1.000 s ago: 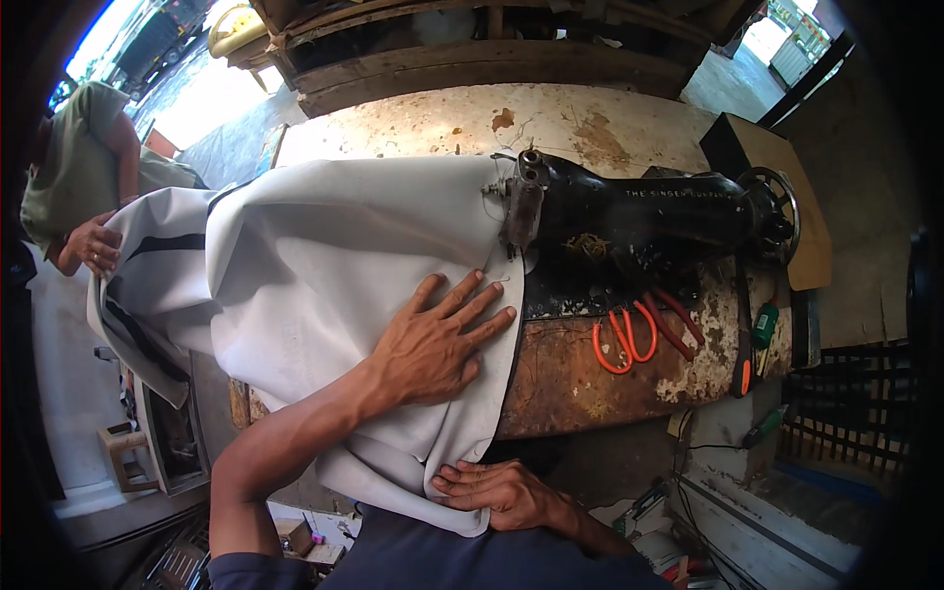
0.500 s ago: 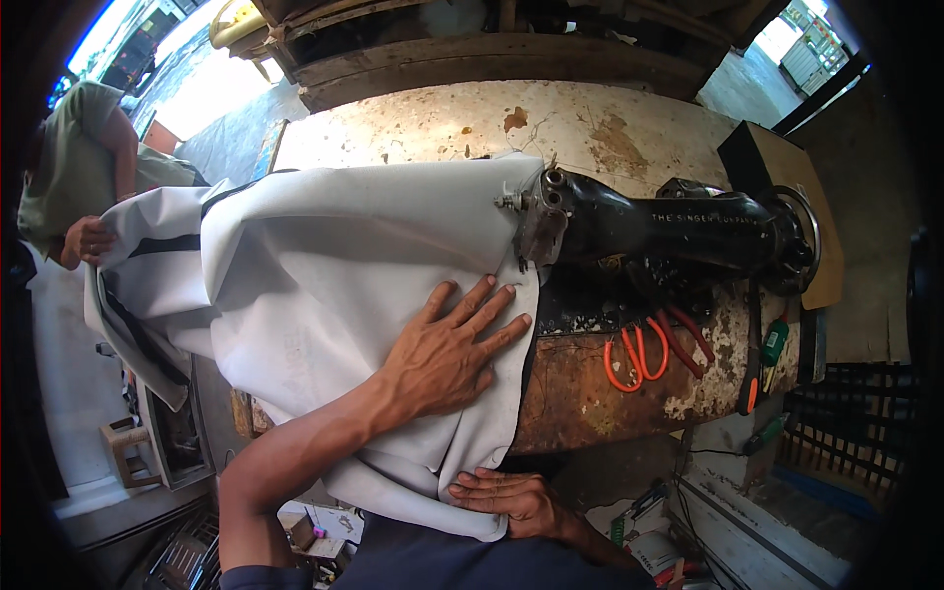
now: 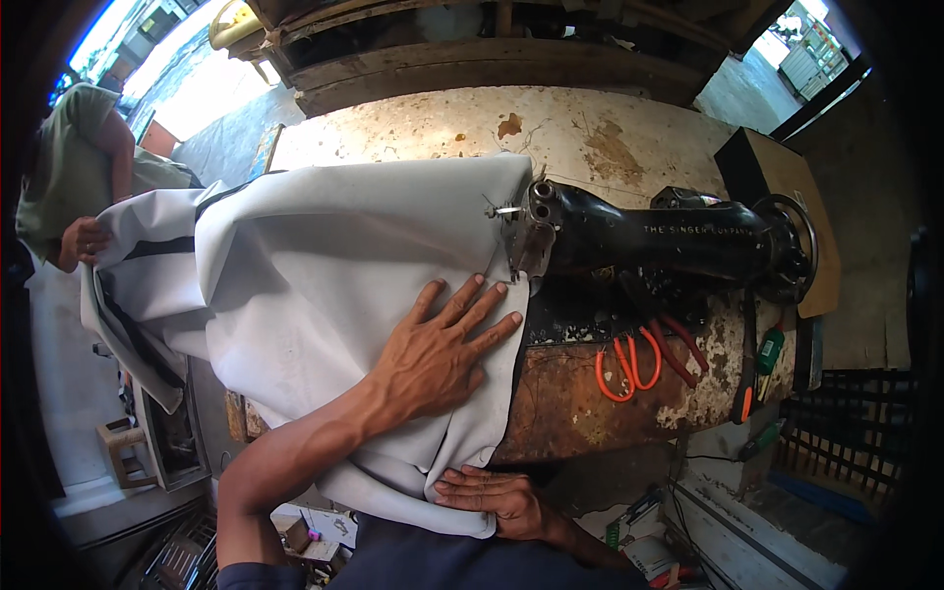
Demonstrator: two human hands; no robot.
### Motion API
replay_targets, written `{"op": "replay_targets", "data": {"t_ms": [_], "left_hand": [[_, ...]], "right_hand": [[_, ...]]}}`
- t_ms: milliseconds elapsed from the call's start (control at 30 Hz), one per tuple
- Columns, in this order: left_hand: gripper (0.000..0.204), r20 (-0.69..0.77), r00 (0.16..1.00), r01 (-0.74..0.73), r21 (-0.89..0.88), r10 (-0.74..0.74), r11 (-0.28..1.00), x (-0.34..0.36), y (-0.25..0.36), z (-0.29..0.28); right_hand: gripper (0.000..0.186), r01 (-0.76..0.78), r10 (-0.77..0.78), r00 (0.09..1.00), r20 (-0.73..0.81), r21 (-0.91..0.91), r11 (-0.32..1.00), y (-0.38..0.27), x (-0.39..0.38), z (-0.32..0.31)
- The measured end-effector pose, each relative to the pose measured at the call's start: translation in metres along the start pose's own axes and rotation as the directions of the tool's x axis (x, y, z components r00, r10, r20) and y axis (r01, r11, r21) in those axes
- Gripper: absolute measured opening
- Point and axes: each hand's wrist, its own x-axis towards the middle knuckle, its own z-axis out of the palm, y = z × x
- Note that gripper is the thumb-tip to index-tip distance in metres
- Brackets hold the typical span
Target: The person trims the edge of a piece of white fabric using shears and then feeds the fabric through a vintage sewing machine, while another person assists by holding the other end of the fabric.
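Head view: pale grey sheet (image 3: 285, 295), directly beneath the left hand (image 3: 433, 359), spanning from the sewing machine (image 3: 669, 234) down to the right hand (image 3: 497, 497). Left: palm down, flat, fingers spread wide, tips near the needle end. Right: fingers together on the sheet's near corner, thumb hidden; pinching or merely pressing, impossible to tell. Far left end in a co-worker's hand (image 3: 86, 241). Sheet material: smooth, supple, leather-like, broad soft folds, black strip (image 3: 162, 246) along one part. Machine: black metal, rounded arm. Bench (image 3: 580, 418): brown, worn, paint flaking.
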Motion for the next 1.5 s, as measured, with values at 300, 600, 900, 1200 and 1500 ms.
{"op": "replay_targets", "data": {"t_ms": [300, 600, 900, 1200, 1500], "left_hand": [[0.078, -0.005, 1.000, -0.006, 0.005, 0.006, 1.000, 0.004, -0.006, 0.005], [0.070, -0.099, 0.995, 0.016, 0.027, -0.013, 1.000, 0.015, -0.004, 0.007], [0.057, -0.065, 0.996, -0.055, 0.040, 0.058, 0.998, 0.010, -0.005, -0.009], [0.047, -0.077, 0.983, -0.165, 0.006, 0.165, 0.986, 0.000, -0.004, 0.006], [0.052, -0.041, 0.970, -0.237, 0.021, 0.238, 0.971, 0.013, -0.010, 0.008]], "right_hand": [[0.052, 0.030, -0.030, 0.999, 0.011, -0.054, 0.998, -0.003, 0.008, -0.009], [0.047, 0.030, -0.035, 0.999, -0.029, -0.132, 0.991, -0.010, 0.013, -0.016], [0.067, 0.061, -0.061, 0.998, 0.010, -0.280, 0.958, -0.013, 0.015, -0.006], [0.060, 0.144, -0.147, 0.989, 0.028, -0.438, 0.888, -0.023, 0.011, -0.008], [0.054, 0.146, -0.135, 0.989, 0.057, -0.480, 0.865, -0.023, 0.012, -0.011]]}}
